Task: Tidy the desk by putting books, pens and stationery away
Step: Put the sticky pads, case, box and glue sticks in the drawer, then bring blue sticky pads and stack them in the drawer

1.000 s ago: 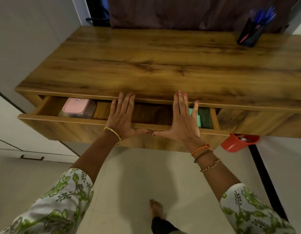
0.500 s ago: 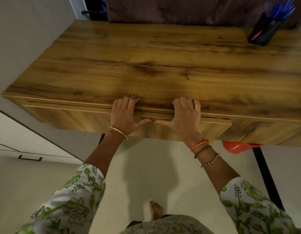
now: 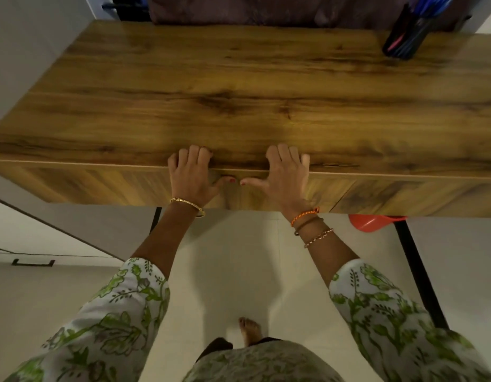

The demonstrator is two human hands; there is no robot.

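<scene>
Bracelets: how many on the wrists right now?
4. One gold bangle on the left wrist; three on the right wrist: an orange cord, a brown band below it, a beaded chain nearest the sleeve. Sleeves could hide more.

The broad brown wooden desktop [image 3: 238, 86] lies open for passage; only the black pen holder [image 3: 404, 37] obstructs its far right corner.

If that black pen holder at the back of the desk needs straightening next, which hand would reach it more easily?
Probably the right hand. The pen holder stands at the desk's far right corner, on that hand's side. The left hand would have to cross over. Both hands rest on the front edge, holding nothing.
</scene>
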